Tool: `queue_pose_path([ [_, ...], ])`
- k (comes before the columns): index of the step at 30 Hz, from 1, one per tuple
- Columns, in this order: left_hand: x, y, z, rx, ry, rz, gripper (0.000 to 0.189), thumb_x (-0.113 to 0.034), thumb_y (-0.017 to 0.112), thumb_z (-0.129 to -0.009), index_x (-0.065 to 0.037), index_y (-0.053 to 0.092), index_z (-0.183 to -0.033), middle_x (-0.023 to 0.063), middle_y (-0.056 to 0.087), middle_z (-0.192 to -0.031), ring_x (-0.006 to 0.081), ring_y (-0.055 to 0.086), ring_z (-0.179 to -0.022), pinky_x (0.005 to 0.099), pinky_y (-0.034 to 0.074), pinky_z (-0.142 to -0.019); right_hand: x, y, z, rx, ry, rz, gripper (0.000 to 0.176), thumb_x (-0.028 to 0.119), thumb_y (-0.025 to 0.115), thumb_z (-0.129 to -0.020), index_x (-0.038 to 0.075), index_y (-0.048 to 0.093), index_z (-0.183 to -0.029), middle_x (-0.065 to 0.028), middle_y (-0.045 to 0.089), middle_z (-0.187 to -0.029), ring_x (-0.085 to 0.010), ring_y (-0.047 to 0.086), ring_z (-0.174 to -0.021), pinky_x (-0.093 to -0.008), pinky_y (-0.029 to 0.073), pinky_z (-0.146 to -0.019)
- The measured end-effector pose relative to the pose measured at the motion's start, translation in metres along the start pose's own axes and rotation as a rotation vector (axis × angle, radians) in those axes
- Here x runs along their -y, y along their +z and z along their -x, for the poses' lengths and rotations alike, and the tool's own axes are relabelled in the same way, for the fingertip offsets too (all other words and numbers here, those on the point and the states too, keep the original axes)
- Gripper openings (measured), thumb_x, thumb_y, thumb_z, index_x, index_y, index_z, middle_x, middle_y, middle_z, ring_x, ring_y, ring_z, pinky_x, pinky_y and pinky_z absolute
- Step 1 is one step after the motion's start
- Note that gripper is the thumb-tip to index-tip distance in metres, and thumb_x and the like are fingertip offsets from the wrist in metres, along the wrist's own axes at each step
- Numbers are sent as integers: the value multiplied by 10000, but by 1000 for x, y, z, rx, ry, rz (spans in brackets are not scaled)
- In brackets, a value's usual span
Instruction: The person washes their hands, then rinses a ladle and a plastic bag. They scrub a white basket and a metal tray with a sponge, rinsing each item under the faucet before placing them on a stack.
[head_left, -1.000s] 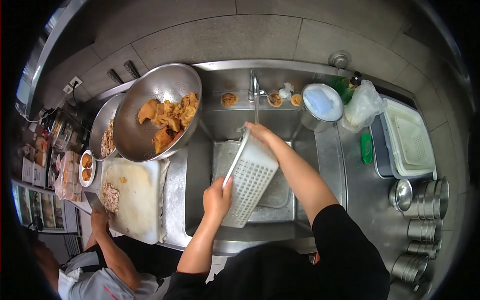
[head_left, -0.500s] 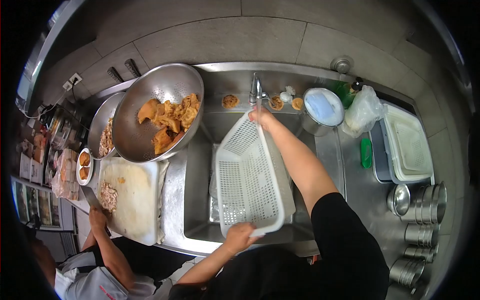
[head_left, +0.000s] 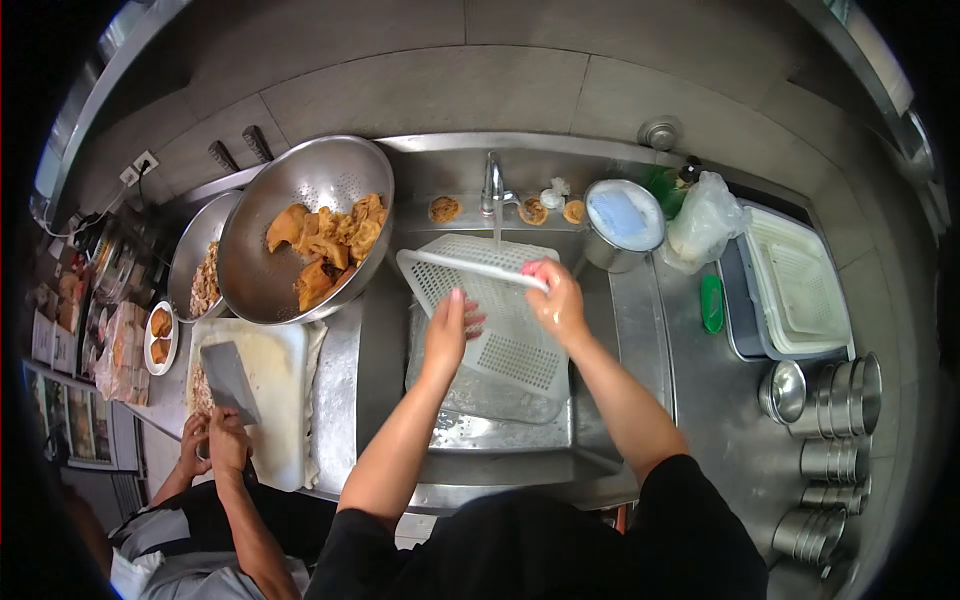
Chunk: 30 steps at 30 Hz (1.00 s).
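A white perforated plastic basket (head_left: 515,360) is tipped on its side in the metal sink (head_left: 590,440), below the running faucet (head_left: 493,190). Water falls from the spout onto its far side. My right hand (head_left: 555,300) grips the basket's rim at the right end. In front of the basket is my left hand (head_left: 450,332), fingers extended and not wrapped around the rim. Its fingers are slightly blurred.
Left of the sink stand a large colander (head_left: 240,255) of brown food chunks and a cutting board (head_left: 275,400). A co-worker's hands (head_left: 225,440) hold a cleaver (head_left: 230,380) there. On the right are a soapy pot (head_left: 625,225), a green brush (head_left: 711,304) and stacked metal containers (head_left: 835,400).
The basket has turned from lengthwise to crosswise in the sink. My left hand has left its near end and moved forward. The co-worker's cleaver has swung over the board.
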<state>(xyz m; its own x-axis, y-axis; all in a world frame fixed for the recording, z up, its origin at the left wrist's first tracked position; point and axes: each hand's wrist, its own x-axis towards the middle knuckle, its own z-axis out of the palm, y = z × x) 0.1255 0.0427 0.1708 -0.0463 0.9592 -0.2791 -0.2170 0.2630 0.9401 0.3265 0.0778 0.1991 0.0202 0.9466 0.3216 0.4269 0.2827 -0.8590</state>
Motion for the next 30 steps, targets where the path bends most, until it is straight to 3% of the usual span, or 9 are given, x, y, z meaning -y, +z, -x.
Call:
queue_pose_path([
  [2, -28, 34, -30, -21, -121, 270, 544, -444, 450, -1026, 9, 433, -1327, 196, 617, -1152, 306, 665, -962, 383, 559, -741, 1, 3, 20, -110, -298, 32, 107, 1, 546, -730, 32, 520, -829, -114, 681, -975, -299, 669, -965, -438, 472, -976],
  [6, 16, 66, -100, -73, -49, 576, 386, -288, 490, -1018, 23, 457, -1244, 169, 609, -1032, 267, 655, -870, 394, 566, -709, 14, 3, 66, -189, -279, 55, 81, 29, 572, -780, 40, 505, -825, -124, 683, -1047, -322, 643, -1090, -504, 373, -1095],
  [9, -4, 74, -69, -104, -165, 244, 345, -173, 528, -981, 65, 469, -1225, 160, 608, -1031, 273, 633, -918, 403, 559, -775, 19, -2, 75, 41, -331, 80, 85, 61, 593, -845, 32, 550, -912, -148, 647, -1206, -334, 583, -1194, -493, 335, -1121],
  [12, 18, 78, -58, -53, -142, 275, 350, -232, 510, -1015, 56, 489, -1211, 153, 626, -1049, 242, 633, -964, 375, 541, -813, -13, 21, 45, 170, -205, 325, 367, 215, 504, -957, 44, 547, -1278, -175, 501, -1417, -338, 418, -1359, -478, 275, -1153],
  [17, 2, 62, -29, -61, -87, 240, 383, -288, 459, -1047, 38, 469, -1248, 145, 620, -1119, 214, 632, -993, 361, 532, -844, -34, 55, -37, 278, -183, 439, 412, 268, 481, -985, 85, 536, -1350, -157, 494, -1430, -338, 403, -1367, -470, 286, -1149],
  [22, -20, 38, -5, -169, -73, 380, 229, -172, 498, -1023, -9, 512, -1182, 114, 632, -1021, 181, 645, -830, 345, 567, -728, -37, 88, -96, 416, 6, 297, 457, 342, 482, -1009, 70, 525, -1374, -129, 519, -1422, -296, 451, -1341, -387, 339, -1122],
  [24, -26, 33, 3, -187, -62, 394, 213, -168, 500, -1020, -17, 516, -1169, 107, 634, -1012, 177, 643, -825, 340, 564, -728, -70, 109, -108, 485, 344, -275, 527, 424, 476, -1015, 61, 507, -1394, -103, 559, -1387, -228, 507, -1284, -322, 382, -1076],
  [27, -18, 26, -1, -197, -41, 402, 190, -157, 504, -1015, -27, 523, -1152, 97, 641, -998, 168, 640, -822, 330, 557, -731, -87, 119, -105, 412, 474, -403, 571, 462, 487, -1008, 47, 498, -1400, -85, 585, -1353, -171, 532, -1227, -293, 401, -1045],
  [30, 6, 24, -16, -241, -6, 390, 182, -144, 507, -1008, -30, 525, -1149, 90, 646, -991, 163, 640, -829, 324, 550, -741, -47, 95, -94, 456, 385, -140, 623, 487, 432, -1008, 10, 472, -1407, -195, 542, -1383, -300, 507, -1288, -365, 383, -1078],
])
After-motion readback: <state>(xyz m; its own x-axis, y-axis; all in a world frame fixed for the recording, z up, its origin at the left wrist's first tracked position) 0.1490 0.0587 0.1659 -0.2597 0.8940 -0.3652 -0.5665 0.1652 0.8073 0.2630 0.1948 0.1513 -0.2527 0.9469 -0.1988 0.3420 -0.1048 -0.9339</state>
